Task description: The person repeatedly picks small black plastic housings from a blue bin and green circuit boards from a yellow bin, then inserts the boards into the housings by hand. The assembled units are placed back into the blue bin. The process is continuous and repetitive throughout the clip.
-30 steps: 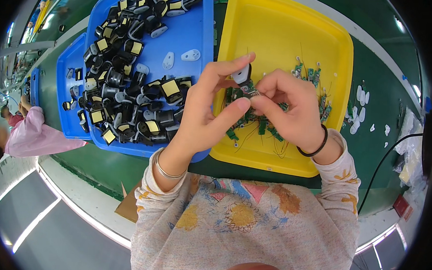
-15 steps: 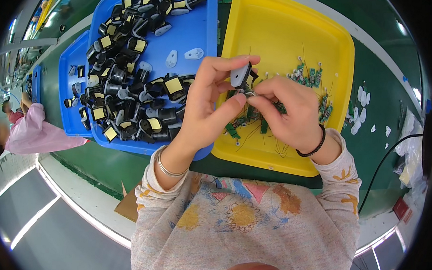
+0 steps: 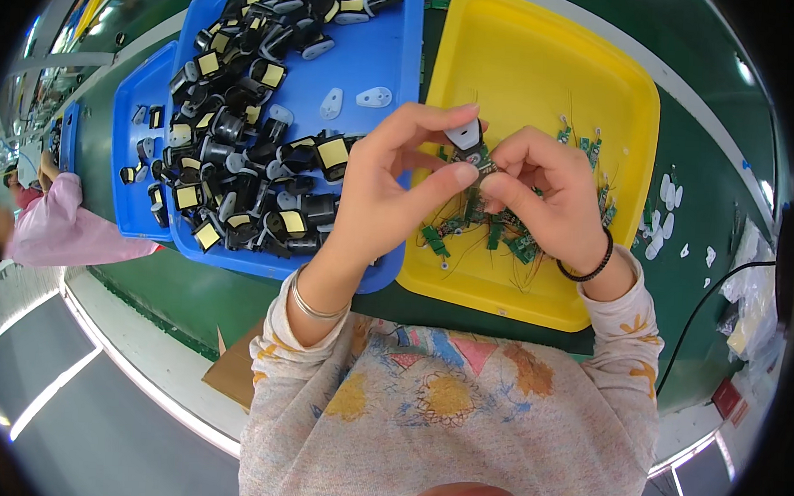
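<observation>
1. Yellow plastic tray (image 3: 547, 68), centre-right of frame, has bare room in its upper half; small green circuit boards (image 3: 512, 240) crowd its lower part.
2. Both left hand (image 3: 391, 186) and right hand (image 3: 550, 197) pinch a small black-and-grey part (image 3: 471, 143) with closed fingers above the tray's left edge.
3. The part's underside is hidden by fingertips.

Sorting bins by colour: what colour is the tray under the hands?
Yellow; the tray shows best in the head view.

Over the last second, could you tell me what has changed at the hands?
The small black part has tipped a little more upright between the fingertips, and the left hand has closed its grip nearer the right hand. Both hands stay on it above the yellow tray; the blue tray is unchanged.
</observation>
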{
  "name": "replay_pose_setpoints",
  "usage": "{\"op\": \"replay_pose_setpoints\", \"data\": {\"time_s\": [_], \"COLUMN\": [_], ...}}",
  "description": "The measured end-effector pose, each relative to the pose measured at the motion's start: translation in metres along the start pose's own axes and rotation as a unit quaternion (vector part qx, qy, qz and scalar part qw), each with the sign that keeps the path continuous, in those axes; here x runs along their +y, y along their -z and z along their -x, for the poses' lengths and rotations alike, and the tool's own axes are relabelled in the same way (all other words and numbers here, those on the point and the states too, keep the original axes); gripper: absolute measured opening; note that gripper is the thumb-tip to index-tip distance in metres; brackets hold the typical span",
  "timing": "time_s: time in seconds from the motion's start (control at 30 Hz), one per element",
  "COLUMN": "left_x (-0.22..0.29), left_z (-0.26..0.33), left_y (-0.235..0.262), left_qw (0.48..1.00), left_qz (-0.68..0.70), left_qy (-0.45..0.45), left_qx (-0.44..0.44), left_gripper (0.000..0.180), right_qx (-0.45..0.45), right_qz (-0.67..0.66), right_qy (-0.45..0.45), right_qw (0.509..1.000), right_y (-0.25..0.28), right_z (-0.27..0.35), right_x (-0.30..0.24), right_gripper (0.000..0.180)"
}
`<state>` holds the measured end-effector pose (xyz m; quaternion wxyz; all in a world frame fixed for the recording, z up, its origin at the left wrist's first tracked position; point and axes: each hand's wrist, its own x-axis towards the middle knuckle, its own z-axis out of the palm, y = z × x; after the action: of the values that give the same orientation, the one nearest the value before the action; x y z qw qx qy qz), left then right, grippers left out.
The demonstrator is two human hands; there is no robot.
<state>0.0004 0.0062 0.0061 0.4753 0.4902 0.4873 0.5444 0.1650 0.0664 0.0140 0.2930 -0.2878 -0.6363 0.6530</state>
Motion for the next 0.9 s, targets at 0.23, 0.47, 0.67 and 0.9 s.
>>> {"op": "replay_pose_setpoints", "data": {"time_s": [0.23,0.47,0.67,0.9], "left_x": [-0.012,-0.014,-0.033,-0.018], "left_z": [-0.021,-0.010,-0.018,-0.014], "left_y": [0.067,0.102,0.118,0.118], "left_qw": [0.694,0.571,0.565,0.688], "left_qz": [-0.679,-0.731,-0.748,-0.597], "left_qy": [-0.118,0.074,0.048,-0.093], "left_qx": [0.208,0.365,0.345,0.403], "left_gripper": [0.036,0.048,0.047,0.029], "right_qx": [0.087,0.174,0.189,0.075], "right_qz": [0.506,0.657,0.616,0.492], "right_qy": [0.167,-0.006,0.033,0.314], "right_qw": [0.841,0.734,0.764,0.809], "right_y": [0.078,0.155,0.163,0.062], "right_z": [-0.104,-0.204,-0.202,-0.102], "right_x": [0.007,0.051,0.060,-0.002], "right_gripper": [0.018,0.021,0.018,0.020]}}
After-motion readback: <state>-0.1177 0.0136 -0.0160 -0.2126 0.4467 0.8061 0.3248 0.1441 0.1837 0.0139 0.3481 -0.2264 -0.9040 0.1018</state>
